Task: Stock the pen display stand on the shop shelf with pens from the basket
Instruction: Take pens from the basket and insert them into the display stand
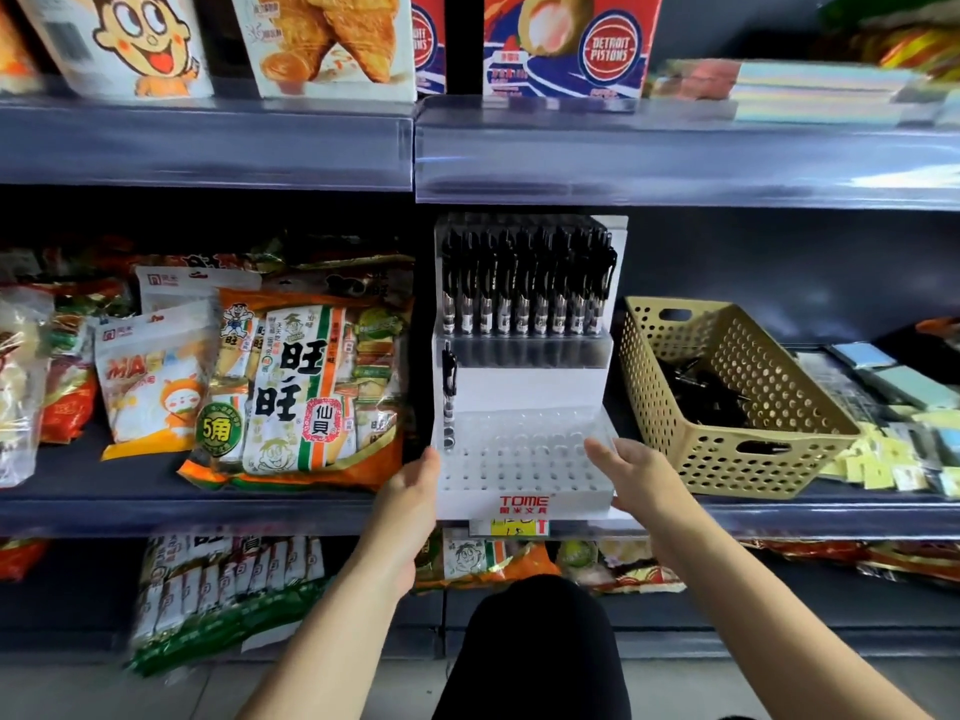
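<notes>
A white stepped pen display stand (522, 475) marked TOME stands on the middle shelf. Its top tier is full of black pens (524, 283). One single black pen (449, 402) stands at the left end of the middle tier, and the lower holes are bare. My left hand (415, 491) grips the stand's front left corner. My right hand (631, 475) lies against the stand's right side with its fingers fairly straight. To the right, a tan perforated basket (727, 459) holds several black pens (701, 392).
Snack bags (306, 381) crowd the shelf just left of the stand. Sticky notes and small stationery packs (893, 439) lie right of the basket. The upper shelf edge (675, 158) hangs just above the stand's pens. More snack packs fill the shelf below.
</notes>
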A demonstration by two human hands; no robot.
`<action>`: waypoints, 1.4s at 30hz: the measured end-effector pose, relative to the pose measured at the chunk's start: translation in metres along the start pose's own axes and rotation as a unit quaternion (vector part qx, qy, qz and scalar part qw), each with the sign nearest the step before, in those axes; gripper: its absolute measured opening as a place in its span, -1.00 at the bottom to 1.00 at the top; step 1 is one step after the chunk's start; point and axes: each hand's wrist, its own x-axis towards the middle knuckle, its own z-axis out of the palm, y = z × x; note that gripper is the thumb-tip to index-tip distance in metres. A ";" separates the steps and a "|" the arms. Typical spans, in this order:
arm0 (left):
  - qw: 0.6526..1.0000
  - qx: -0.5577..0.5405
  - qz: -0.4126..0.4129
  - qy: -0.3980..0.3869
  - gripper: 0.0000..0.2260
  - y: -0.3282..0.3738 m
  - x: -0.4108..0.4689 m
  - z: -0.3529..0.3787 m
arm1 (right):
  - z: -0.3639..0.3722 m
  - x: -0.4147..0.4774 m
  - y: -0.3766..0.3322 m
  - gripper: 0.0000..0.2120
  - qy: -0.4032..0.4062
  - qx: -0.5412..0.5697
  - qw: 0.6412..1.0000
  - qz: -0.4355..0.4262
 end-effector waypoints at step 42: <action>0.852 0.315 0.418 -0.034 -0.73 0.032 -0.007 0.093 | -0.113 0.007 0.005 -0.62 0.151 -0.410 0.882 -0.179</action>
